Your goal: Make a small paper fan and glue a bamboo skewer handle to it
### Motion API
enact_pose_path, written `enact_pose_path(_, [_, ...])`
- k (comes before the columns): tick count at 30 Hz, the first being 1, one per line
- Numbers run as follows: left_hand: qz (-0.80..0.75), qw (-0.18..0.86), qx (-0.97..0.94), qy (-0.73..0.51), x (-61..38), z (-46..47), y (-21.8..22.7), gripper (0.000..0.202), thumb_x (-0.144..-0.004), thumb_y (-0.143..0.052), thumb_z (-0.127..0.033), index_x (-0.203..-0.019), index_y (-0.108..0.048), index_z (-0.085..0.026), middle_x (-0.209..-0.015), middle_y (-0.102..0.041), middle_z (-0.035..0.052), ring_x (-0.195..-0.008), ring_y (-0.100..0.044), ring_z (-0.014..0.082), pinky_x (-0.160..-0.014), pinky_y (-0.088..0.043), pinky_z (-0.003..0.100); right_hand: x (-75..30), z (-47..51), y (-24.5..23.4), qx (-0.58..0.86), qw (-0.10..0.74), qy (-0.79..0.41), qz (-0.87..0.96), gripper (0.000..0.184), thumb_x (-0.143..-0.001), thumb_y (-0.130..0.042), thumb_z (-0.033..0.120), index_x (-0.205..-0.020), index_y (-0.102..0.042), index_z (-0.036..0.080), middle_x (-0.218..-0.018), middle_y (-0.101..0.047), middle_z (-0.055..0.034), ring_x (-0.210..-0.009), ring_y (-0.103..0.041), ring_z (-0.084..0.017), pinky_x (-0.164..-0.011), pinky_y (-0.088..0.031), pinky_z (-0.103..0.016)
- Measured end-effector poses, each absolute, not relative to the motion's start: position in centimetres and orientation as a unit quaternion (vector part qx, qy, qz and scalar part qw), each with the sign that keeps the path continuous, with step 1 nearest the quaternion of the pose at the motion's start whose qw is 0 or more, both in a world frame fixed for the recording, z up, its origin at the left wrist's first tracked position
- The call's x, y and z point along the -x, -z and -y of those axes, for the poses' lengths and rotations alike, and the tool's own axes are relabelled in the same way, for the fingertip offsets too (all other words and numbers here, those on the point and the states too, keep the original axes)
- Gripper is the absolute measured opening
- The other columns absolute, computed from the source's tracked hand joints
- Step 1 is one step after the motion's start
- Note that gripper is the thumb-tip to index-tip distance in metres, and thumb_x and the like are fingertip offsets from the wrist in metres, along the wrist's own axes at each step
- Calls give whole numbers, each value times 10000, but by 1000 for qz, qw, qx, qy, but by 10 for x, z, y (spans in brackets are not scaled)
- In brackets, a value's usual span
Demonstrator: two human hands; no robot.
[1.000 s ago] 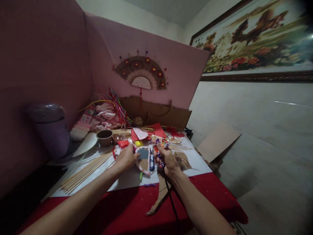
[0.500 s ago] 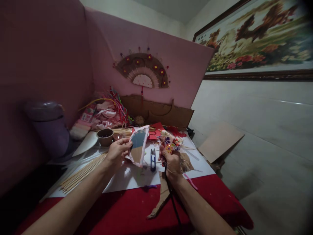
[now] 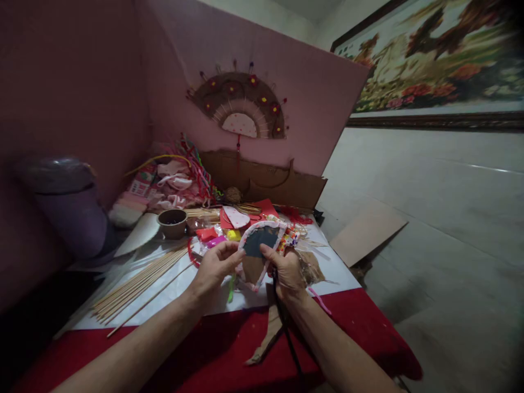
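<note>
Over the table I hold a half-round cardboard piece [image 3: 254,267] with a dark blue-grey upper part and white-pink fabric folded around its edge. My left hand [image 3: 219,266] pinches its left edge between thumb and fingers. My right hand [image 3: 289,273] presses its thumb on the right side of the piece. A bright flower-patterned fabric [image 3: 291,239] is also in my right hand, partly hidden behind the cardboard piece. A black cord [image 3: 289,338] hangs below the right hand. Brown cardboard scrap [image 3: 268,333] lies under it, over the red cloth.
Bamboo sticks [image 3: 139,286] lie at left, near a brown bowl [image 3: 172,224]. Coloured clay packets [image 3: 208,234] and a dotted half-round piece [image 3: 236,216] lie beyond my hands. A decorated fan [image 3: 241,106] hangs on the pink board. At far left stands a purple bin [image 3: 76,218].
My left hand has brought the edged cardboard piece rightward to my right hand, whose thumb now lies on it. The blue thread snips are hidden behind the piece. The view has shifted slightly.
</note>
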State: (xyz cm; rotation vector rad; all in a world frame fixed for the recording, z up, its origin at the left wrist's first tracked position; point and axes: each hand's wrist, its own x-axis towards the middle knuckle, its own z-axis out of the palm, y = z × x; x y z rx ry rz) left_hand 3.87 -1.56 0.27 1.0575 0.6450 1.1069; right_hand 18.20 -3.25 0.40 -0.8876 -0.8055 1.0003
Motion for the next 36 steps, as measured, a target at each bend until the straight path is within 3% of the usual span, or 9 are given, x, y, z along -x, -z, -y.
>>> enact_pose_path(5, [-287, 756, -458, -368, -41, 23, 0, 184, -589, -668, -121, -771, -663, -94, -673, -666, 73, -625, -633, 173, -587, -485, 267, -190, 24, 2, 382, 765, -415, 312, 353, -560, -779, 264, -850, -608, 157, -761, -667, 8, -649, -607, -147, -645, -479, -283])
enact_pose_path(9, [-293, 765, -455, -350, -42, 23, -1, 172, -609, -692, -146, -769, -689, -83, -725, -688, 106, -678, -637, 174, -648, -503, 279, -191, 22, 3, 382, 772, -409, 303, 377, -558, -778, 279, -865, -599, 153, -768, -660, 8, -642, -601, -144, -620, -475, -275])
enact_pose_path(16, [-268, 766, -479, -336, -40, 22, -4, 213, -663, -710, -230, -830, -706, -97, -790, -691, 111, -740, -630, 172, -707, -508, 294, -194, 20, 1, 406, 770, -425, 247, 372, -502, -808, 293, -734, -557, 144, -520, -526, 84, -386, -414, -58, -378, -332, -196])
enact_pose_path(20, [-258, 759, -497, -332, -40, 22, -4, 227, -682, -699, -247, -857, -705, -101, -807, -688, 111, -770, -628, 182, -740, -506, 320, -196, 17, 5, 396, 766, -440, 249, 399, -508, -807, 317, -777, -577, 133, -607, -606, 39, -431, -479, -74, -422, -382, -210])
enact_pose_path(29, [-253, 739, -523, -340, -37, 20, -1, 219, -710, -675, -282, -830, -703, -101, -808, -689, 110, -776, -632, 189, -746, -511, 338, -195, 19, 3, 394, 769, -439, 246, 412, -499, -807, 310, -808, -603, 128, -640, -633, 18, -495, -537, -115, -476, -427, -240])
enact_pose_path(36, [-299, 706, -517, -381, -45, 21, 0, 215, -656, -717, -283, -775, -701, -105, -722, -702, 78, -651, -642, 149, -684, -518, 276, -191, 20, 4, 388, 779, -429, 243, 366, -523, -795, 296, -783, -590, 139, -678, -647, 13, -554, -575, -137, -538, -468, -263])
